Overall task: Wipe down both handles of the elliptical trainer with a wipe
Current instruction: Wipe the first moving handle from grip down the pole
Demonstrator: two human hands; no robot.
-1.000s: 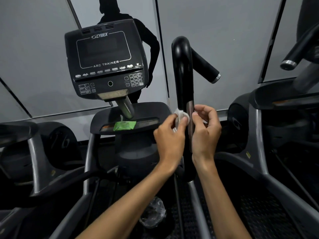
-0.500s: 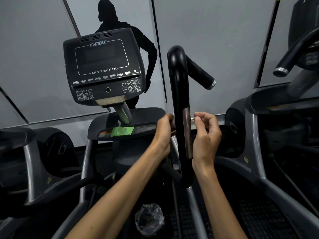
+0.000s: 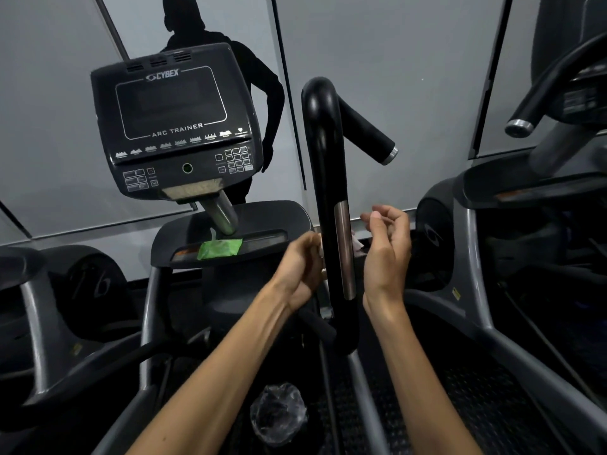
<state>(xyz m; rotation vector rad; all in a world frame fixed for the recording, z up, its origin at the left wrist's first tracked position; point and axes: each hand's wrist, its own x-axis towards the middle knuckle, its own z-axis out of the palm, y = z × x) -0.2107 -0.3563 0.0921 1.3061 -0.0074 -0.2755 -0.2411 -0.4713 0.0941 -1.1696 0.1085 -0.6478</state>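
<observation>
The elliptical's black upright handle (image 3: 323,152) stands in the middle, with a metal strip down its near side. My left hand (image 3: 297,267) is curled at the handle's left edge and grips a white wipe (image 3: 357,242). The wipe passes behind the handle, so only a corner shows on the right. My right hand (image 3: 387,254) hovers just right of the handle, apart from it, fingers loosely curled and holding nothing. The trainer's other handle is out of view.
The Cybex console (image 3: 174,126) hangs at upper left, and a green wipe packet (image 3: 219,248) lies on the tray below it. Crumpled clear plastic (image 3: 279,412) sits low between the pedals. Neighbouring machines (image 3: 492,257) stand close on both sides.
Both hands pinched the wipe in front of the handle a second ago. The right hand has let go and drawn off right. The left hand took the wipe behind the handle.
</observation>
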